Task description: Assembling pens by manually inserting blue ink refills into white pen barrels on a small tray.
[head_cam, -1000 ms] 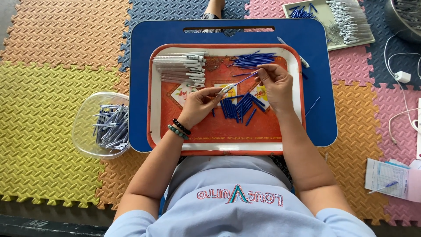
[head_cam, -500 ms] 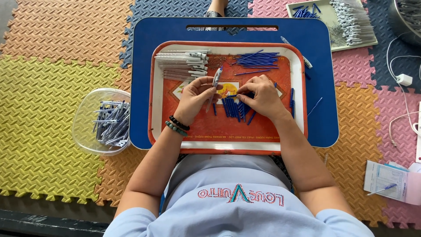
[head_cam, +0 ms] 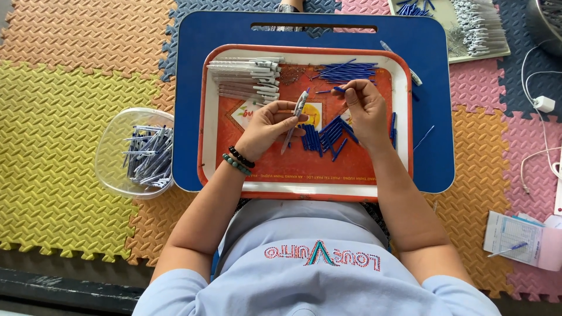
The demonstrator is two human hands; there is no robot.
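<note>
Left hand (head_cam: 266, 124) grips pen barrel (head_cam: 294, 117) over orange tray (head_cam: 304, 188); right hand (head_cam: 364, 107) pinches blue refill (head_cam: 328, 90)

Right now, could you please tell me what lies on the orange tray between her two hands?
In the head view, a loose pile of short blue pen parts lies on the orange tray between the left hand, which holds a pen, and the right hand.

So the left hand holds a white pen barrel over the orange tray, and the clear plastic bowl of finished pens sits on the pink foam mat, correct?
Not quite. In the head view the clear plastic bowl of pens sits on the yellow foam mat, not a pink one. The rest holds: the left hand holds the white pen barrel over the orange tray.
</note>
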